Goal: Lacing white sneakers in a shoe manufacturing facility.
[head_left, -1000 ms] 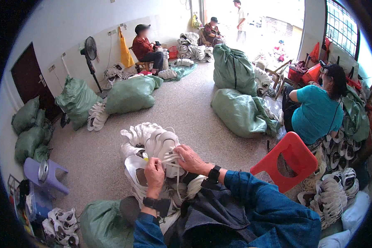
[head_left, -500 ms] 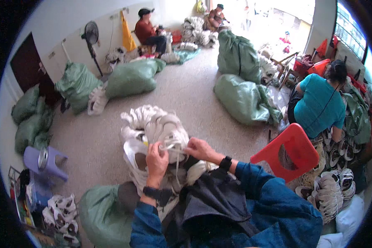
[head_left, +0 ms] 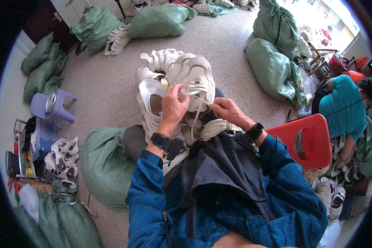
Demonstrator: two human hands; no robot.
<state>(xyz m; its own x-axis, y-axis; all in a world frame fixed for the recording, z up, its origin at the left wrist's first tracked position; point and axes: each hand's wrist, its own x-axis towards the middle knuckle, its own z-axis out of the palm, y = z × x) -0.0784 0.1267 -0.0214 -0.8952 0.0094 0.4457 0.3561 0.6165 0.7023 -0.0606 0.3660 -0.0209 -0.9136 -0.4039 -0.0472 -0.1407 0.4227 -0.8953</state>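
Observation:
A white shoe (head_left: 193, 76) rests on top of a heap of several white shoes (head_left: 159, 62) in front of my lap. My left hand (head_left: 173, 108) grips the shoe's near side, fingers curled over its tongue. My right hand (head_left: 226, 110) pinches a white lace (head_left: 199, 103) that runs from the shoe toward my lap. Both wrists wear dark bands, and both sleeves are blue. A dark cloth (head_left: 223, 165) lies across my lap below the hands.
Green sacks lie around: one by my left knee (head_left: 105, 165), more at the right (head_left: 273, 68) and far back (head_left: 159, 20). A red plastic chair (head_left: 308, 140) stands at my right, beside a person in a teal shirt (head_left: 343, 109). A purple stool (head_left: 53, 107) and paired white shoes (head_left: 64, 159) sit left.
My head has tilted down and closer, so the shoe heap looks larger and the far people have left the view. My hands stay on the same shoe, the right still pulling the lace.

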